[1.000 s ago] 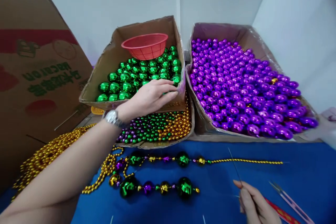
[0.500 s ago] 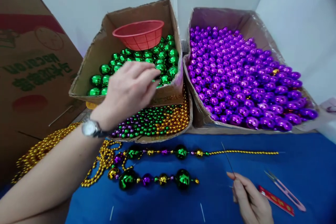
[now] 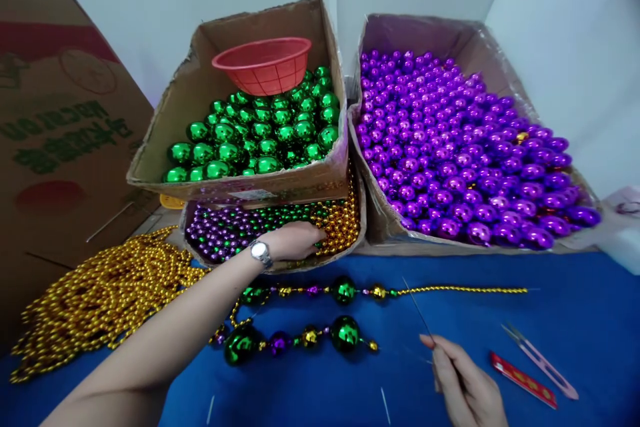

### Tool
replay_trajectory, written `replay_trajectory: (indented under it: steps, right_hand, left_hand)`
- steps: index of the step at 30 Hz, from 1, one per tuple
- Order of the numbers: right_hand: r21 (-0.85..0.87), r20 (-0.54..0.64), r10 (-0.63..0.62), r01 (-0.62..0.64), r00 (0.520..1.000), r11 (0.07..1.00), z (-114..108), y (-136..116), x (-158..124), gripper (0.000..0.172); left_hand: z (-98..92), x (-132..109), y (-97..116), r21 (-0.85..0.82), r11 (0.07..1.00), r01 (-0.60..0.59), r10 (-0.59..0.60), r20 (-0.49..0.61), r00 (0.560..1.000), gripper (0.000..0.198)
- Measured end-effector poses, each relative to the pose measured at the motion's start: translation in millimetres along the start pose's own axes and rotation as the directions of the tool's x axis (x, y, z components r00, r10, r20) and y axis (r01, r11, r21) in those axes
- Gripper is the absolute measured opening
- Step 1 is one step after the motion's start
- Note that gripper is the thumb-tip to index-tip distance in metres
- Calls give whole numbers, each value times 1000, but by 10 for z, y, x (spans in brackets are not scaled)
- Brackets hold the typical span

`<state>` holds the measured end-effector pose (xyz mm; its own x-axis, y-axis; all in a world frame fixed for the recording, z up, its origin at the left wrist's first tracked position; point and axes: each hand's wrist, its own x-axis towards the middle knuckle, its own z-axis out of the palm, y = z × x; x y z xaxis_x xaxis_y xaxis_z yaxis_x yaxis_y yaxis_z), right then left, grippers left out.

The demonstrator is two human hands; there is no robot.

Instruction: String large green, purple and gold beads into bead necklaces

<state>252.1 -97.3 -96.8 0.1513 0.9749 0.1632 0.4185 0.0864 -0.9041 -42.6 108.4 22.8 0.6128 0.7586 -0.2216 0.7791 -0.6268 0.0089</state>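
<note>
My left hand (image 3: 295,240) reaches into the low tray of small beads (image 3: 227,230), its fingers curled down among the green and gold ones; what they hold is hidden. A watch sits on that wrist. My right hand (image 3: 463,383) rests on the blue cloth at the lower right and pinches a long thin needle (image 3: 417,310) that points up and left. Two strands of large green, purple and gold beads (image 3: 307,337) lie on the cloth between my hands, the upper one trailing a thin gold bead string (image 3: 465,290) to the right.
A cardboard box of green balls (image 3: 250,137) with a red basket (image 3: 263,63) stands above the tray. A box of purple balls (image 3: 450,147) stands to its right. A heap of gold bead chains (image 3: 100,290) lies left. Pink snips (image 3: 540,360) and a red strip (image 3: 523,380) lie right.
My left hand has come down from the box of green balls into the tray of small beads below it. The right hand has stayed put with the needle.
</note>
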Motion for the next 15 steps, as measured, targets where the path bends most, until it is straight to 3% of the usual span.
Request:
replay_trajectory:
  steps: [6, 11, 15]
  right_hand:
    - [-53, 55, -82, 85, 995, 995, -15, 79, 4, 26]
    - [-14, 10, -6, 6, 1000, 1000, 25, 22, -16, 28]
    - [45, -41, 80, -78, 996, 996, 89, -67, -37, 30]
  left_hand:
    - [161, 123, 0, 18, 999, 28, -29, 42, 999, 19]
    - [87, 136, -52, 12, 1000, 18, -18, 31, 999, 17]
    - [34, 228, -63, 20, 999, 38, -38, -27, 999, 26]
